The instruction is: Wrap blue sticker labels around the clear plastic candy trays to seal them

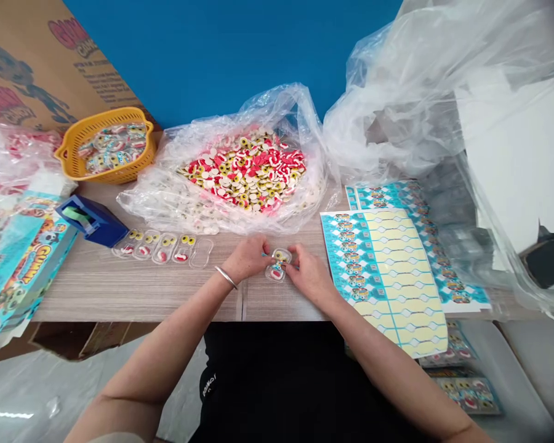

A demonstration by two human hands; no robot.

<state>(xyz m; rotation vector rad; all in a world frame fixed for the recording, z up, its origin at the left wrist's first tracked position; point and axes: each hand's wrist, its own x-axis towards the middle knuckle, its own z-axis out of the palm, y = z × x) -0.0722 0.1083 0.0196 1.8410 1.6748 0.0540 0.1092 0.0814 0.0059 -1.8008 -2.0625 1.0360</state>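
Between my two hands is a small clear plastic candy pack [277, 272], lying on the table. It holds yellow eye-shaped pieces at the top and a red-and-white piece below, with a blue label strip across its narrow waist. My left hand [248, 258], with a silver bangle on the wrist, pinches the strip's left side. On the opposite side, my right hand [308, 274] has its fingers closed at the strip's other end. Left of them stands a row of similar filled clear packs [164, 247], ending in an unfilled clear shell [201, 253].
Behind my hands spreads an open plastic bag [300, 117] of loose gummy pieces [253, 172]. Label sheets [406, 258] lie at right, overhanging the front edge. A blue tape dispenser [95, 221], yellow basket [120, 175] and printed boxes [41, 246] occupy the left.
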